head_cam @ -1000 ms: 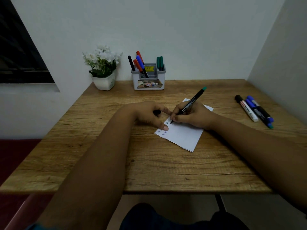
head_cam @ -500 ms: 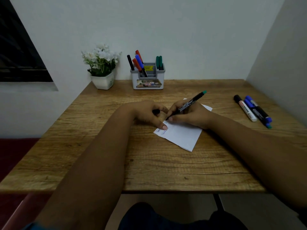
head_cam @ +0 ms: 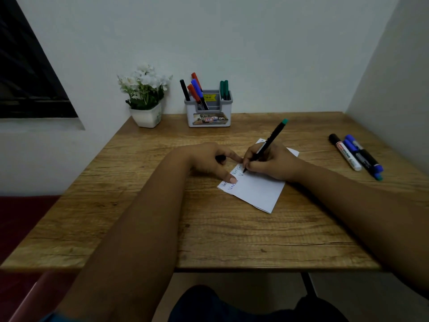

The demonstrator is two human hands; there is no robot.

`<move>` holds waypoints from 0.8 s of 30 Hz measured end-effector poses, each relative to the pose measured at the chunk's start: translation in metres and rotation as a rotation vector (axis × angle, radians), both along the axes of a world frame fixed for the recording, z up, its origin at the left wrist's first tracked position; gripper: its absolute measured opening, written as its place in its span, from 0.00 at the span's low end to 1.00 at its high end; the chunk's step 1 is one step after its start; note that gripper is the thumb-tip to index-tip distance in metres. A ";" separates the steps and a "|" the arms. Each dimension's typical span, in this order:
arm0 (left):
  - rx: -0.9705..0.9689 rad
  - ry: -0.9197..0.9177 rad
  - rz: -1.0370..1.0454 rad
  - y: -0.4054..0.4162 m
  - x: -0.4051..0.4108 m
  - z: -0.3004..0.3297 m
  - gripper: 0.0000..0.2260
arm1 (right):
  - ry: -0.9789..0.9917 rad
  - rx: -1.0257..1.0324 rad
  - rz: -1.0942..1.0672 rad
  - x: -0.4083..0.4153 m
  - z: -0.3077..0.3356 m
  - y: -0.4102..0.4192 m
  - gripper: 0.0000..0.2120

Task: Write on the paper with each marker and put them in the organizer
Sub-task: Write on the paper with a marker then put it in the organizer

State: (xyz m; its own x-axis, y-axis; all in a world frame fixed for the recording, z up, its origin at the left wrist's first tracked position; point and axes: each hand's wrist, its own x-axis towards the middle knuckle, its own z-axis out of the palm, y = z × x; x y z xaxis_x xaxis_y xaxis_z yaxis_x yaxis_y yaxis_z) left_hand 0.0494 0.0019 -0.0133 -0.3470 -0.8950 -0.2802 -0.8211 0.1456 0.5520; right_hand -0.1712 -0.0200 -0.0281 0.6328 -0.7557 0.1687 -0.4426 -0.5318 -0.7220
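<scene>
Marker point(head_cam: 269, 144) tip on paper's point(head_cam: 257, 191) left edge

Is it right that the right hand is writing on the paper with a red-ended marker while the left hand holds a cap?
Not quite: in the head view the marker in the right hand has a green end, not red. The rest holds.

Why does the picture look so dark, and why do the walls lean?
Head view: the light is dim and flat, no glare, only soft shadows under the hands. The wide lens bends the edges, so the walls tilt and the arms look huge. The middle is sharp enough to see the marker in the right hand touching the paper, but the writing is too small to read fully.
</scene>
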 end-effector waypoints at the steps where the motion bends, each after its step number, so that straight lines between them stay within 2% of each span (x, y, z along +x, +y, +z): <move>1: 0.002 0.002 0.004 0.000 0.000 0.000 0.28 | -0.003 0.005 -0.003 0.000 0.000 0.000 0.05; 10: 0.009 0.002 0.001 -0.001 0.000 -0.001 0.29 | 0.000 -0.012 -0.020 -0.001 0.000 -0.001 0.07; 24: 0.022 0.002 -0.005 -0.001 -0.001 0.000 0.29 | -0.028 -0.034 -0.061 -0.002 -0.003 -0.005 0.03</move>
State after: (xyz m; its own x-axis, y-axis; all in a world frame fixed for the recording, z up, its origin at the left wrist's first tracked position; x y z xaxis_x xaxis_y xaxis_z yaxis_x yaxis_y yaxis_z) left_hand 0.0480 0.0014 -0.0130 -0.3517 -0.8871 -0.2989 -0.8195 0.1375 0.5563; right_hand -0.1733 -0.0251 -0.0311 0.5802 -0.7866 0.2114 -0.4553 -0.5284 -0.7166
